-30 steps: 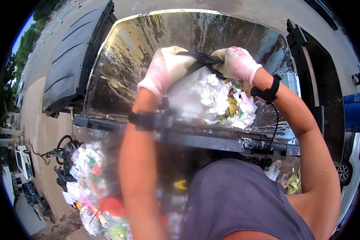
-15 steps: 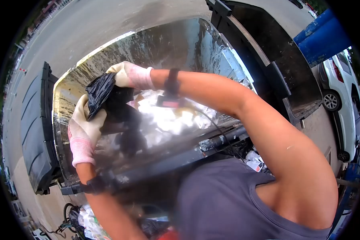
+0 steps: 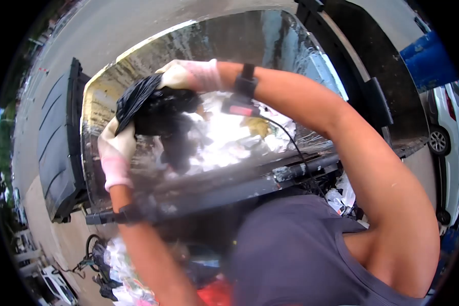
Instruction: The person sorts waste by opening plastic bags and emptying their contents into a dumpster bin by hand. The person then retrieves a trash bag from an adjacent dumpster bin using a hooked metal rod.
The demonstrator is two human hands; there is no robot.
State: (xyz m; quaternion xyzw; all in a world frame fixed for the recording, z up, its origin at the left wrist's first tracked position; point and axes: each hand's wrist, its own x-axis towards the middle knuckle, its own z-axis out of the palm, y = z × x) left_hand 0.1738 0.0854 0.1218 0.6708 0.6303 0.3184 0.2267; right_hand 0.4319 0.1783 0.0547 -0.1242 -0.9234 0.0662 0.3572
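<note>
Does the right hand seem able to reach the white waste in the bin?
Probably yes: much of the white waste lies exposed in the open bin. But the right hand holds the black bag, so it would likely need to let go first.

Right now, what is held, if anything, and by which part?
A crumpled black plastic bag, held at its edges by the left hand and right hand.

Black bag [image 3: 142, 102], pink-cuffed white gloves [image 3: 116, 147]
</note>
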